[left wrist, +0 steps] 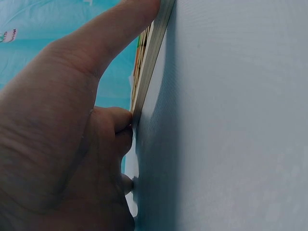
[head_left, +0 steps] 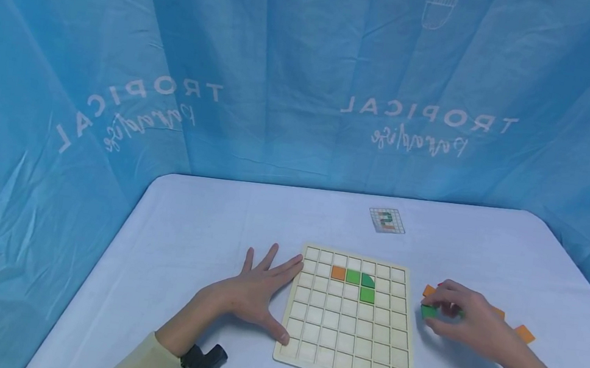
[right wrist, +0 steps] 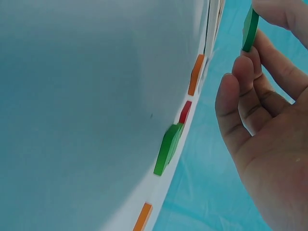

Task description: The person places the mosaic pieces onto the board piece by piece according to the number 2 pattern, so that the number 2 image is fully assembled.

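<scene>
A pale square grid board lies on the table. Its upper rows hold an orange square tile, a green square tile, a darker green rounded tile and, below that, another green square. My left hand rests with spread fingers against the board's left edge, thumb on its lower left corner. Right of the board, my right hand pinches a green tile between thumb and fingers, raised off the table. The hand partly hides the loose tiles behind it.
Loose tiles lie around the right hand: an orange tile, plus a red tile and green tiles in the right wrist view. Beyond the board lies a small card with a printed grid pattern. A blue curtain hangs behind the table.
</scene>
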`<state>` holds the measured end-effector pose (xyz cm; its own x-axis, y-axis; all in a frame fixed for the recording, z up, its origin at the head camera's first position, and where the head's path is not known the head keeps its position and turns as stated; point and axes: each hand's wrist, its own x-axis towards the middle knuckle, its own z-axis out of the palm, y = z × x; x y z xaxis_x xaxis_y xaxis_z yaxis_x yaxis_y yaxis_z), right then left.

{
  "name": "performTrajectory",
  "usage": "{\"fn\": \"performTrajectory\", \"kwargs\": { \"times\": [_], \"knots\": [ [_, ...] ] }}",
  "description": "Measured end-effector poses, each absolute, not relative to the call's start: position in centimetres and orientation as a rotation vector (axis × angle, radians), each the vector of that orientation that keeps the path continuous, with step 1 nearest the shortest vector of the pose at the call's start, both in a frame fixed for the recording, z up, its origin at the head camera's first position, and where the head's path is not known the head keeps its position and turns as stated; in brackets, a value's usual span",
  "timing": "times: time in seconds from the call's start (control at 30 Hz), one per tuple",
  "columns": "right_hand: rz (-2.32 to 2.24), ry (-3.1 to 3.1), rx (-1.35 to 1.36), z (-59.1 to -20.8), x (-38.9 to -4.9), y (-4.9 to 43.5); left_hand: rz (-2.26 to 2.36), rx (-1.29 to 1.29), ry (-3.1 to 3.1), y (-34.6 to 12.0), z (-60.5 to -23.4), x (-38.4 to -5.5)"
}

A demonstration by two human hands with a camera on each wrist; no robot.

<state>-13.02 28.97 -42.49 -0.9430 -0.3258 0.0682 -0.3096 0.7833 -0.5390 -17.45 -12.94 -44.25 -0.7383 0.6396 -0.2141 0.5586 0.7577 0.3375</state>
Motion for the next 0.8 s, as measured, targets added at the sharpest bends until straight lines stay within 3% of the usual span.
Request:
{"fn": "performTrajectory", "kwargs": {
  "times": [0.8],
  "knots": [
    [-0.851,2.881,-0.527,-42.6,-14.2,25.8,0.358,0.932,2.641,-12.9,-44.3,-17.6]
  ]
}}
